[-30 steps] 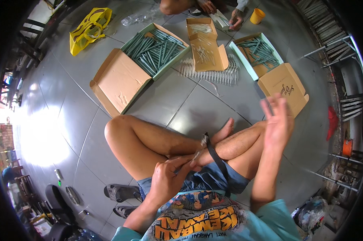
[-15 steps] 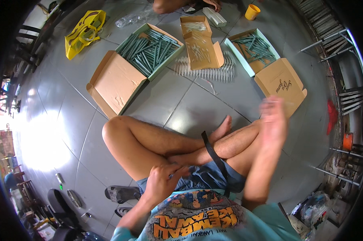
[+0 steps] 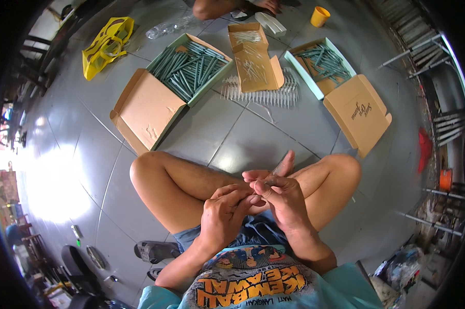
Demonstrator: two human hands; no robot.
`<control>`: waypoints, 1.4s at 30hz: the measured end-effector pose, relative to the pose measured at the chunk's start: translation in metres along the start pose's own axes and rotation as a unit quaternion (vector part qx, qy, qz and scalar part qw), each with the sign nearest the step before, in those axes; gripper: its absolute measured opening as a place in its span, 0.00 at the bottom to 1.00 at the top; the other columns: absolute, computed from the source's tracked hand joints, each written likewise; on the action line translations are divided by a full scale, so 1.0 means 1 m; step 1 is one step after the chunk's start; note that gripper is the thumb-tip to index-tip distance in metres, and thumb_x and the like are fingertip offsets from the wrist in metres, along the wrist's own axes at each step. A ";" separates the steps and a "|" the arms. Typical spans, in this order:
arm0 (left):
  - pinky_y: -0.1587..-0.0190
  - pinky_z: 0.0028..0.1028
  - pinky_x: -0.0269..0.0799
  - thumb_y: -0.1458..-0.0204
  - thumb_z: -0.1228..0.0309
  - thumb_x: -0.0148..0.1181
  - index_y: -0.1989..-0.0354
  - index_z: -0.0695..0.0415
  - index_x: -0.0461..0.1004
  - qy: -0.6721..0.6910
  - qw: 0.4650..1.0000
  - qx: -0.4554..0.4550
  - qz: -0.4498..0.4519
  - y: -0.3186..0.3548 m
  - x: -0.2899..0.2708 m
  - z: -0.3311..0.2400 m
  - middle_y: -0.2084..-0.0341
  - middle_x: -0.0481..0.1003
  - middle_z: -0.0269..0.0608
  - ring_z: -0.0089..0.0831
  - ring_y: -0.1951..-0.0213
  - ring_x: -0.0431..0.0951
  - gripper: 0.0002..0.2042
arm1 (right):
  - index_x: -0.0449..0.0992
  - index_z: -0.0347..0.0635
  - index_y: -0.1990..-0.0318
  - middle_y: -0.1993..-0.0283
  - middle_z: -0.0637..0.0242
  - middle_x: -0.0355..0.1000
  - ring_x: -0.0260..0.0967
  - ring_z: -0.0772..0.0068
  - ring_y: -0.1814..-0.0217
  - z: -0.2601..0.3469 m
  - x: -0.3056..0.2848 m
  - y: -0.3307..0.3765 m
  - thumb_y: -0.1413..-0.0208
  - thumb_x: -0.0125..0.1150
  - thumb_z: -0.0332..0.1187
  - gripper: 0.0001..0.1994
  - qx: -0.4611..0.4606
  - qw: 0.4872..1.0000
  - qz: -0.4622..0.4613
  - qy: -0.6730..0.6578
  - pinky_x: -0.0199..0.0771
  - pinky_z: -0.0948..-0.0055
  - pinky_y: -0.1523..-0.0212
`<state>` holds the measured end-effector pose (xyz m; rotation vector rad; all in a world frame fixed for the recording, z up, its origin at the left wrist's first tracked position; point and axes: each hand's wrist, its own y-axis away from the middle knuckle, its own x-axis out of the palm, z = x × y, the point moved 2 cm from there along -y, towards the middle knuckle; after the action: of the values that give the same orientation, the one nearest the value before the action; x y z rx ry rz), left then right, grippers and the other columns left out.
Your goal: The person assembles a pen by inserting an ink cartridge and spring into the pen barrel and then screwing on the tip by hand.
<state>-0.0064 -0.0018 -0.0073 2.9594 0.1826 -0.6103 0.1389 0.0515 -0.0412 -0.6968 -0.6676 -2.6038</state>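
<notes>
Over my lap, my left hand (image 3: 225, 208) and my right hand (image 3: 284, 201) meet fingertip to fingertip. Both have their fingers pinched together. Whatever sits between them is too small and covered to make out. Ahead on the left lies an opened box (image 3: 149, 108) full of dark green pen-like sticks (image 3: 191, 67). A smaller open box (image 3: 374, 110) on the right holds fewer of these green sticks (image 3: 322, 62). Between them, a narrow cardboard box (image 3: 237, 49) contains thin whitish pieces (image 3: 253, 69). Clear pointed plastic pieces (image 3: 286, 95) line up beside and under it.
Another person's bent leg (image 3: 212, 9) and hand (image 3: 267, 6) show at the far edge, near a white box (image 3: 271, 24). A yellow cup (image 3: 320, 16), a yellow bag (image 3: 106, 46) and crumpled clear plastic (image 3: 168, 27) lie around. Metal racks (image 3: 423, 51) stand at the right; a sandal (image 3: 158, 251) lies left.
My right hand has come from above my right knee, beside the right box, in to my left hand over the lap. My left hand has shifted slightly right and forward.
</notes>
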 end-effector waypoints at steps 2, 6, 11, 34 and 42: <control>0.55 0.34 0.75 0.45 0.70 0.64 0.64 0.58 0.83 -0.027 0.999 0.014 0.012 0.006 -0.004 -0.002 0.68 0.82 0.45 0.42 0.62 0.81 0.06 | 0.84 0.36 0.62 0.54 0.60 0.79 0.75 0.73 0.51 0.006 -0.002 0.005 0.43 0.67 0.27 0.04 0.024 0.999 -0.007 -0.021 0.68 0.71 0.40; 0.57 0.33 0.75 0.46 0.70 0.65 0.66 0.55 0.84 -0.045 0.997 0.049 0.037 0.022 -0.006 0.000 0.71 0.82 0.42 0.39 0.64 0.80 0.04 | 0.85 0.38 0.70 0.57 0.63 0.80 0.74 0.73 0.51 0.029 -0.022 0.008 0.46 0.68 0.26 0.03 -0.043 0.996 -0.020 0.074 0.62 0.68 0.36; 0.63 0.28 0.75 0.43 0.71 0.63 0.64 0.57 0.84 -0.023 0.993 -0.115 -0.015 0.052 -0.033 0.006 0.72 0.84 0.38 0.31 0.71 0.80 0.06 | 0.70 0.36 0.44 0.43 0.58 0.70 0.70 0.66 0.43 0.096 -0.117 -0.003 0.34 0.55 0.43 0.20 -0.198 0.959 -0.203 0.009 0.67 0.62 0.38; 0.62 0.31 0.76 0.45 0.70 0.65 0.63 0.63 0.82 -0.058 0.987 -0.146 -0.019 0.050 -0.027 0.048 0.71 0.81 0.50 0.35 0.66 0.83 0.08 | 0.77 0.34 0.51 0.41 0.52 0.71 0.68 0.68 0.38 0.058 -0.039 -0.016 0.35 0.57 0.31 0.11 -0.073 0.973 -0.059 0.210 0.65 0.69 0.36; 0.52 0.33 0.75 0.46 0.72 0.64 0.52 0.62 0.78 -0.012 0.997 0.001 0.071 -0.026 -0.020 -0.016 0.61 0.82 0.49 0.39 0.55 0.82 0.14 | 0.83 0.40 0.62 0.47 0.56 0.76 0.73 0.66 0.43 0.016 0.001 -0.013 0.38 0.61 0.27 0.05 -0.114 0.985 -0.048 0.123 0.47 0.61 0.28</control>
<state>-0.0219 0.0236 0.0125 2.9326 -0.0291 -0.6263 0.1384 0.0702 -0.0332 -0.4038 -0.3383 -2.8215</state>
